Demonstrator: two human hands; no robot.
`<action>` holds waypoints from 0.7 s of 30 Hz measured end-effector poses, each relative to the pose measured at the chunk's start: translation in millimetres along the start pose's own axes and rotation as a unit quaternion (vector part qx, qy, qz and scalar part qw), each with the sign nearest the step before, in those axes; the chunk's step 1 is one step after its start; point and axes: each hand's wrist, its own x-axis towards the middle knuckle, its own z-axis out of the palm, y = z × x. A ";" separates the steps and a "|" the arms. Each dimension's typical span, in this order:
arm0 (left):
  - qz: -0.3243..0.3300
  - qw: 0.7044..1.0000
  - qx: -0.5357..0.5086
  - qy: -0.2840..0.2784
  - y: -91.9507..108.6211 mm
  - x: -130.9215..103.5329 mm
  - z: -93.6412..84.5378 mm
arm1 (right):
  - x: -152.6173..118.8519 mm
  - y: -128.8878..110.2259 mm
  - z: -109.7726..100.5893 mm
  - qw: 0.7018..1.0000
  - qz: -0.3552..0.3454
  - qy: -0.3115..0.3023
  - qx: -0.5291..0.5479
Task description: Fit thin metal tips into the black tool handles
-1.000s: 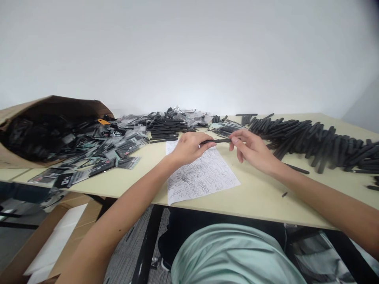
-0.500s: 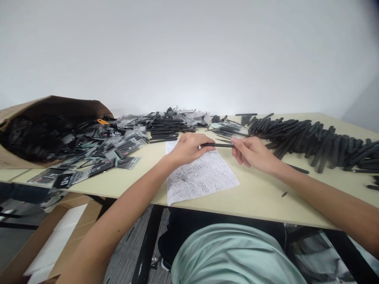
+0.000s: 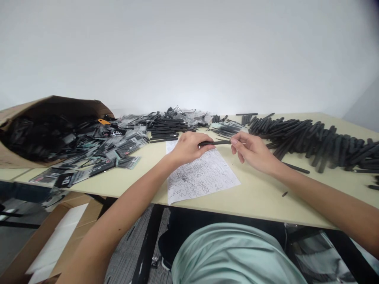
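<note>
A slim black pen (image 3: 219,142) lies level between my two hands, just above the far part of a scribbled sheet of paper (image 3: 204,177). My left hand (image 3: 192,146) is closed round the pen's left end. With thumb and fingertips, my right hand (image 3: 247,148) pinches the opposite end. The tip there is hidden by my fingers. Behind my hands lies a small heap of thin dark sticks (image 3: 229,128), too fine to make out clearly.
Many black pens (image 3: 296,134) are heaped along the right. More pens (image 3: 167,128) are stacked at the back centre. Plastic packets (image 3: 130,146) spill from a cardboard box (image 3: 17,157) on the left. A small dark bit (image 3: 284,194) lies near the table's (image 3: 257,197) front edge.
The pen has risen slightly and tilted a little, its right end higher. My right hand has shifted slightly left and its fingers have changed position. My left hand has barely moved.
</note>
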 end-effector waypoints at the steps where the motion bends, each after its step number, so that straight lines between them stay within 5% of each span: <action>1: 0.001 1.000 0.002 -0.002 -0.3 -0.2 0.1 | -0.1 0.3 -0.4 1.000 -0.001 -0.001 -0.004; 21: 0.044 0.999 0.018 0.023 -3.0 -4.0 -0.3 | -3.4 -12.9 -2.5 0.994 0.064 -0.065 -0.064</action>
